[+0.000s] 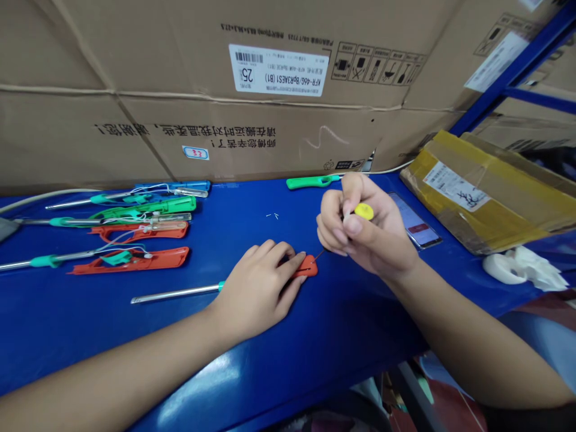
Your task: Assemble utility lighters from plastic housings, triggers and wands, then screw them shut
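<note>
My left hand (256,285) presses on an orange-handled long-nosed lighter (308,267) lying on the blue table, its fingers closed round the handle. The lighter's metal tube sticks out to the left from under the palm, with a teal collar beside the hand. Raised just to the right, my right hand (362,228) pinches a thin tool with a yellow end (364,210), apparently a small screwdriver. Its narrow dark shaft slants down to the tip of the orange handle. The fingers hide most of the tool's grip.
Several opened lighters with orange, green and blue half-shells (148,207), wires and metal tubes lie at left. A green handle piece (310,182) and tiny white bits (272,215) are farther back. A phone (416,225), taped carton (490,186) and tissue roll (504,268) stand right. Cardboard (180,54) walls the back.
</note>
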`<state>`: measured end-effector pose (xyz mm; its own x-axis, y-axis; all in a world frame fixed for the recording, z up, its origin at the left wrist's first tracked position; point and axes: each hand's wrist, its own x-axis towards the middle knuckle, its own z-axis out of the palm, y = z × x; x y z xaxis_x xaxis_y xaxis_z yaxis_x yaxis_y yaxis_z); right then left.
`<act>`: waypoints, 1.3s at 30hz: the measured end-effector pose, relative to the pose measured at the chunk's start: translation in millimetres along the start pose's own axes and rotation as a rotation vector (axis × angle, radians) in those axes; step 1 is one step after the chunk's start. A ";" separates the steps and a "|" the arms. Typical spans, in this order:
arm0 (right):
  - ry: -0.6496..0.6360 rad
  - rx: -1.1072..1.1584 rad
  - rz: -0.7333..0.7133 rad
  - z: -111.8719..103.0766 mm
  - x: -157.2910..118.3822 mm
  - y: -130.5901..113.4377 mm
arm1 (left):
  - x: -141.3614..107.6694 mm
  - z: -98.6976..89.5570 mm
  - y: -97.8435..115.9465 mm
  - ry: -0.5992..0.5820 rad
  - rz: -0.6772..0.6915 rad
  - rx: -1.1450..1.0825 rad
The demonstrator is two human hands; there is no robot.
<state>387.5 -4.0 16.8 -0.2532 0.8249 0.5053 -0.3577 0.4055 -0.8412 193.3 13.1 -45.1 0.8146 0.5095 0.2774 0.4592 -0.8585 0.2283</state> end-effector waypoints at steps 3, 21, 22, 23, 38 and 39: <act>0.028 -0.010 0.055 0.3 0.7 -2.0 | 0.2 -0.1 -0.1 -0.006 -0.008 -0.010; -0.044 -0.058 0.035 -0.8 -2.7 0.0 | 0.3 0.3 -0.5 0.018 0.006 0.003; -0.063 -0.044 0.015 -0.7 -3.0 1.7 | 0.1 0.3 -0.6 0.022 0.007 0.009; -0.070 -0.024 0.005 -0.4 -3.2 3.6 | -0.1 0.3 -0.8 0.026 0.007 0.013; -0.080 0.056 0.002 0.0 -4.2 6.9 | 0.3 0.0 0.0 0.022 0.007 0.002; -0.070 0.051 0.013 0.6 -4.1 6.8 | 0.2 0.1 -0.1 0.024 0.007 0.005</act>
<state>385.6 -4.9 9.1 -0.3197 0.7998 0.5081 -0.3991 0.3726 -0.8378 193.4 13.4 -45.1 0.8093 0.5045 0.3009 0.4551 -0.8624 0.2217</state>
